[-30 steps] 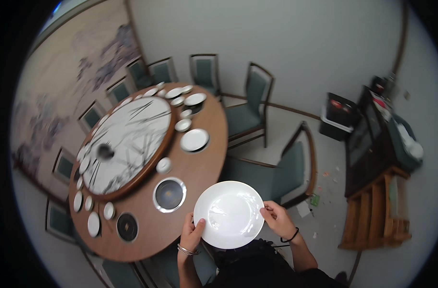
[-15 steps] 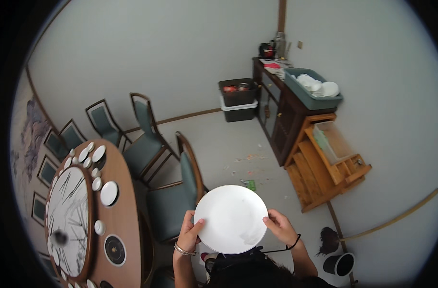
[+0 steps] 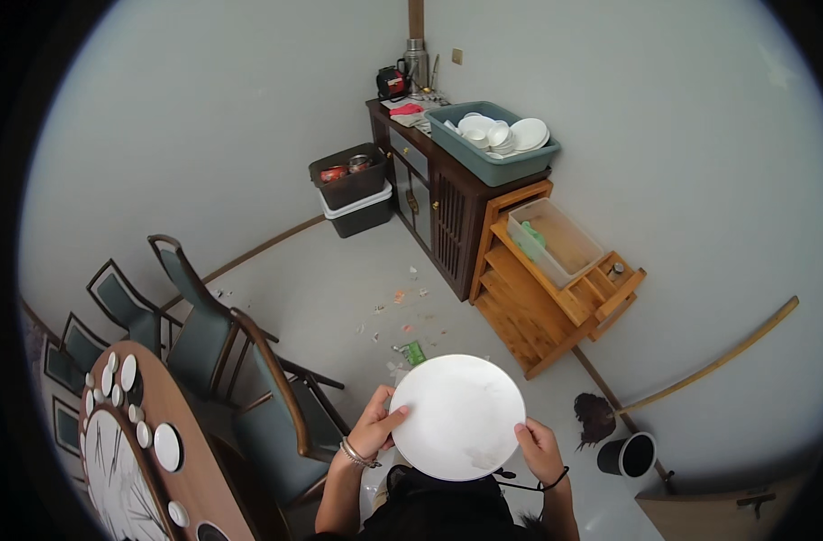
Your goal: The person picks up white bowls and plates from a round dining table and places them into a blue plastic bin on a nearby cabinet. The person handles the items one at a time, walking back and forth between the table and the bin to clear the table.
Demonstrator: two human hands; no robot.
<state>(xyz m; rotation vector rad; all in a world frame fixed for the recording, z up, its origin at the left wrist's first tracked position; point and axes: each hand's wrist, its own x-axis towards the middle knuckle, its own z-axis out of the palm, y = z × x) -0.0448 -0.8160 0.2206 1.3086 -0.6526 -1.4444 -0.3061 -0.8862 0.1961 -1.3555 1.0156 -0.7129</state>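
A large round white plate (image 3: 457, 406) is held level in front of my body, with greyish smudges on its right and lower part. My left hand (image 3: 375, 422) grips its left rim, thumb on top and fingers underneath. On the opposite rim, my right hand (image 3: 539, 449) pinches the plate the same way. Ahead and to the right, a grey-green tub (image 3: 493, 169) full of white plates and bowls (image 3: 497, 135) sits on a dark wooden cabinet (image 3: 452, 221).
Left lies a round table (image 3: 191, 451) with small dishes, ringed by green-backed chairs (image 3: 272, 397). Litter (image 3: 413, 352) is scattered over the floor. A wooden cart (image 3: 538, 334), stacked bins (image 3: 353, 203), a mop (image 3: 709, 361) and a black bucket (image 3: 628, 455) stand along the walls.
The view has swung right, so the cabinet and tub sit nearer the middle and the table has slid toward the lower left. Both hands still hold the plate.
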